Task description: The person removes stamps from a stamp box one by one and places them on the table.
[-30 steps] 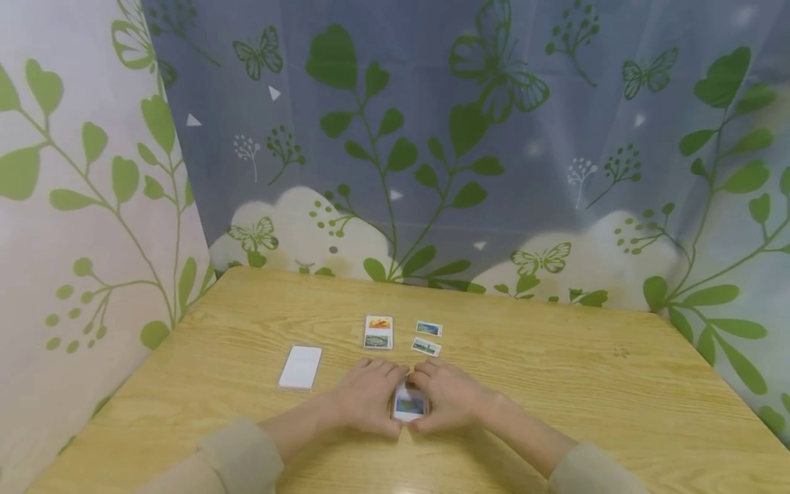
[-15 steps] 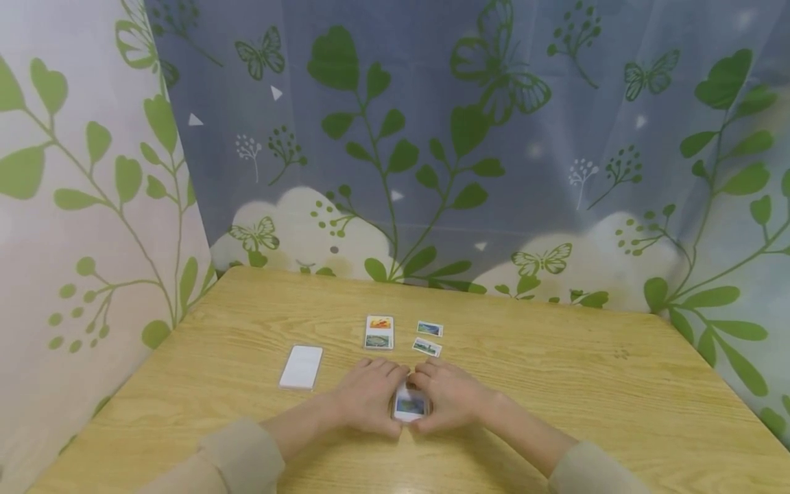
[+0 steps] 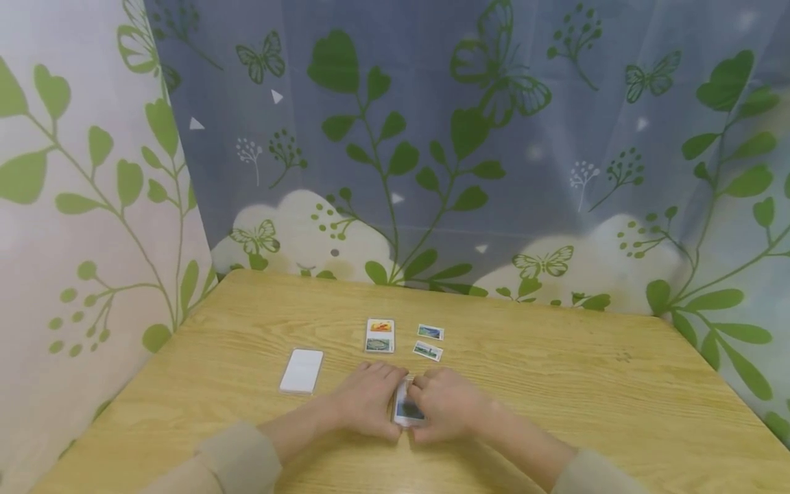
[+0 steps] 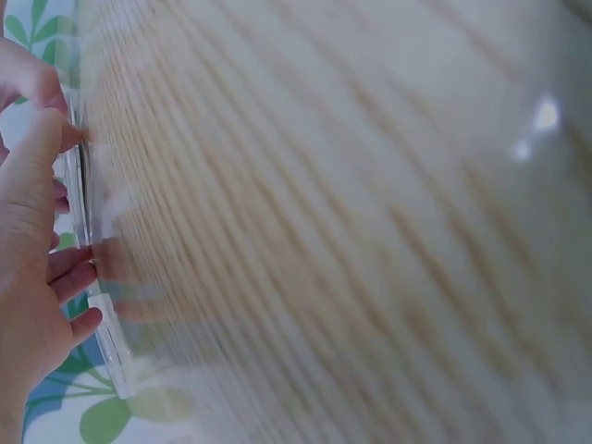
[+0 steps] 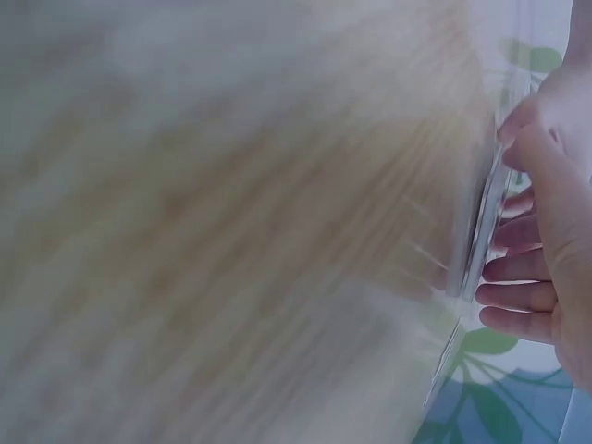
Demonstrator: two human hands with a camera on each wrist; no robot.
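A white card in a clear holder (image 3: 401,417), bearing a dark blue picture, lies on the table between both hands in the head view. My left hand (image 3: 370,400) holds its left side, thumb at the lower corner and fingers toward the top. From the right my right hand (image 3: 449,405) holds it, curled fingers reaching over its upper face and covering part of the picture, thumb by the lower right corner. In the left wrist view the left hand (image 4: 30,231) is at the holder's thin edge. The right wrist view shows the right hand (image 5: 555,222) along the same low edge.
Beyond the hands lies another clear holder (image 3: 379,335) with two pictures. Two small stamp-like pictures (image 3: 430,332) lie right of it. A blank white card in a clear holder (image 3: 302,371) rests to the left. Printed curtains (image 3: 432,171) surround the wooden table (image 3: 555,384).
My right hand's fingers have curled and shifted inward over the card, covering more of the picture. The left hand has stayed in place.
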